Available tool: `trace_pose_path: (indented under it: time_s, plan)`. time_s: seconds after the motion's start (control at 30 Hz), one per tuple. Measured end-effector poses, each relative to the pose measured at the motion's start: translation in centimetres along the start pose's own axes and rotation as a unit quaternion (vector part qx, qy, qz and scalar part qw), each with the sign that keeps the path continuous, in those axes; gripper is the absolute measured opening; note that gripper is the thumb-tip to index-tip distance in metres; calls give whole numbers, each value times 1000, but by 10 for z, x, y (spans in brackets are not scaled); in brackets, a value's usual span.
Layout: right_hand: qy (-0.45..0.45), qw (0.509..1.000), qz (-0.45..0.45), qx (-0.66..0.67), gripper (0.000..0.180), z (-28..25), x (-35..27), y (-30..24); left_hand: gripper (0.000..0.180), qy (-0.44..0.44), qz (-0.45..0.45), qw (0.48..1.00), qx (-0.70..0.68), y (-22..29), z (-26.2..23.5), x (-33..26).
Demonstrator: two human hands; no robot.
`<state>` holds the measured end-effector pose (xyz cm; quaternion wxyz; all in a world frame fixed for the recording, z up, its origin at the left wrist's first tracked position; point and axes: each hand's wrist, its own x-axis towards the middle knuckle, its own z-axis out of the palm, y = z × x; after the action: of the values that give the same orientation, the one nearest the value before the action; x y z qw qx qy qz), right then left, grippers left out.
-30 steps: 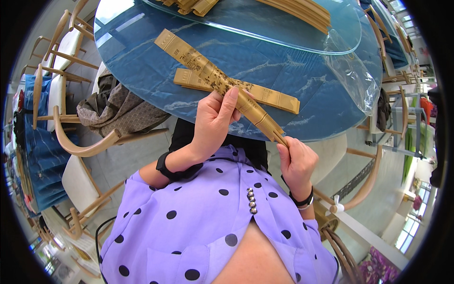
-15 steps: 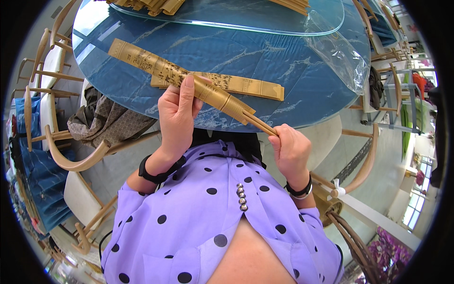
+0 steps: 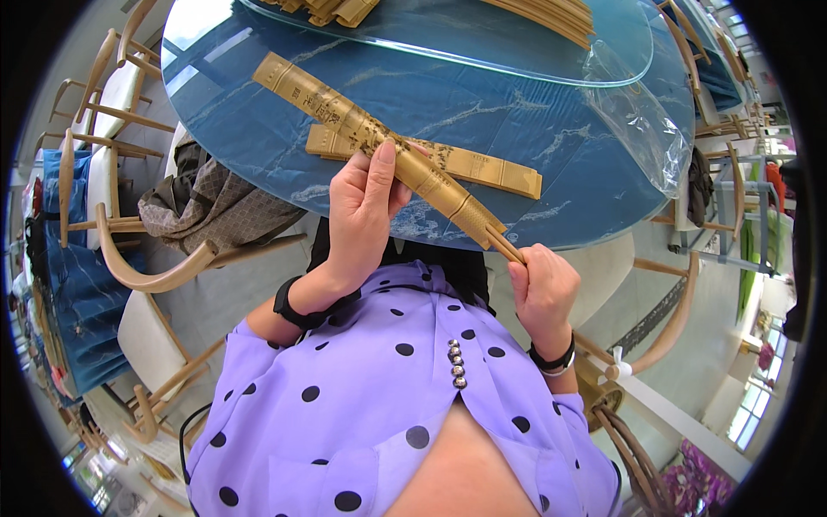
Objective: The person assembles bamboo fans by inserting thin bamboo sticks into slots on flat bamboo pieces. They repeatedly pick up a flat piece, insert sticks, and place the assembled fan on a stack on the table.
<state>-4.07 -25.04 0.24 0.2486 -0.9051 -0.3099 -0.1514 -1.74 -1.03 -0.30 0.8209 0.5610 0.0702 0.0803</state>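
Observation:
A long gold paper chopstick sleeve [image 3: 439,191] with dark printing slants in front of me, over the table's near edge. My left hand [image 3: 362,207] pinches it near its middle, thumb on top. From the sleeve's lower right end juts a pair of wooden chopsticks [image 3: 506,246], mostly inside the paper. The fingers of my right hand [image 3: 549,286] are closed around their outer ends. Just behind, a small stack of flat gold sleeves [image 3: 495,172] lies on the blue marbled table [image 3: 568,202], partly covered by the held sleeve.
A raised glass turntable [image 3: 482,62] carries piles of gold sleeves [image 3: 551,19] at the far side. Crumpled clear plastic [image 3: 650,142] lies at the table's right. A wooden chair [image 3: 129,271] with a brown patterned cloth item [image 3: 220,207] stands at the left.
The chopsticks sit deeper in the sleeve, and less of them shows between sleeve and right hand. Both hands keep their grip. The whole view has shifted slightly.

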Motion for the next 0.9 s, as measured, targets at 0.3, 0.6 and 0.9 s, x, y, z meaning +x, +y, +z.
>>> trace_pose_path:
  time_s: [0.3, 0.6, 0.9]
  plan:
    - [2, 1000, 11, 0, 23, -1, -5, 1, 39, 5, 21, 1000, -3, -1, -3, 1]
    - [0, 1000, -6, -7, 25, 0, -4, -1, 37, 18, 12, 995, -96, 2, -3, 5]
    - [13, 1000, -6, -14, 29, 3, -5, -1, 37, -11, 17, 1000, -15, -15, -3, -3]
